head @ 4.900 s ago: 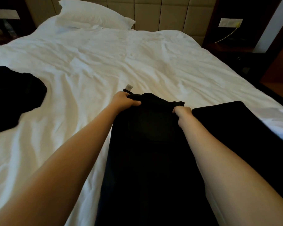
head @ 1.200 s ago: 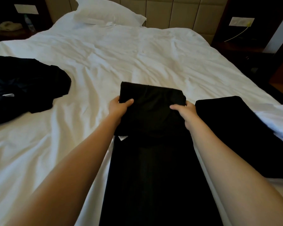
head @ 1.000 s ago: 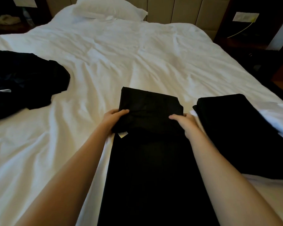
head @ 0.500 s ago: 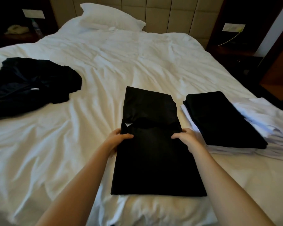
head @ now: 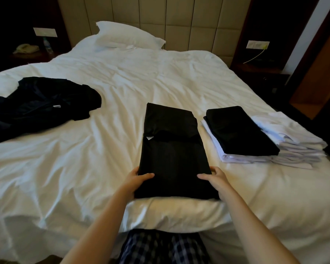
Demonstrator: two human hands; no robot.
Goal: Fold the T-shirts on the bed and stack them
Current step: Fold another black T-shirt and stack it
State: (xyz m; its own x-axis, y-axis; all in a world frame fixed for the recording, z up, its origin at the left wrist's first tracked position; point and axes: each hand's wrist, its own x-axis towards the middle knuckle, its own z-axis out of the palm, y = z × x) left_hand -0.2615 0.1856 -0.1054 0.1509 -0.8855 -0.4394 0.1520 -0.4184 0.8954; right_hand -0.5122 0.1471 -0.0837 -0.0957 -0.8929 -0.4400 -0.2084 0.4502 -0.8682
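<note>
A black T-shirt [head: 171,149] lies as a long narrow strip on the white bed [head: 65,168], its far end folded back toward me with a small white label showing. My left hand [head: 137,180] grips the strip's near left edge, thumb on top. My right hand [head: 213,178] grips the near right edge the same way. To the right sits a stack of folded shirts [head: 240,130], a black one on top of white ones. A heap of unfolded dark shirts [head: 42,105] lies at the left.
A second pile of folded white shirts [head: 290,138] lies at the bed's right edge. A white pillow [head: 128,35] rests against the padded headboard. Dark nightstands flank the bed. My plaid-clad legs touch the bed's near edge.
The shirt's far end got folded toward me and laid down. Both hands then slid back along the strip to its near end, and the view pulled back from the bed.
</note>
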